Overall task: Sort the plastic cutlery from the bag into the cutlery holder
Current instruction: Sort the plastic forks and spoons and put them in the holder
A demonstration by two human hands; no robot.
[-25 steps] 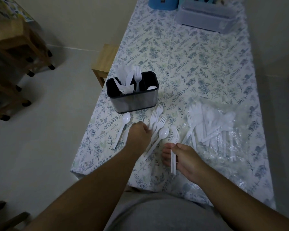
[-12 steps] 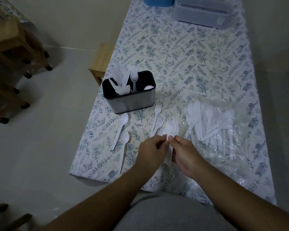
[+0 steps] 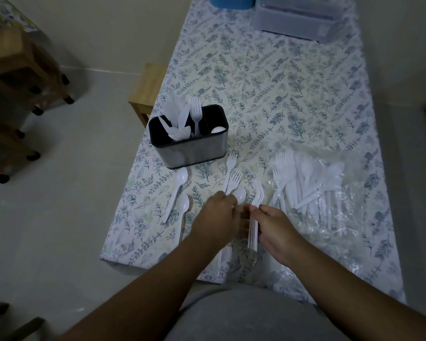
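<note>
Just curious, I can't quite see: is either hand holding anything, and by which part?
The right hand grips a small stack of forks around their handles. The left hand reaches among loose cutlery; whether it holds anything cannot be told.

Both bare forearms reach forward, nearly meeting — the left hand [image 3: 217, 215] knuckles-up, fingers curled under; the right hand [image 3: 274, 226] closed in a grip, thumb on top.

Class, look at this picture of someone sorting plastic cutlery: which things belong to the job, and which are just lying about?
Belongs to the job:
holder
bag
loose forks
loose spoons
fork stack in right hand
left hand

Just lying about:
grey box
blue container
wooden stool
</note>
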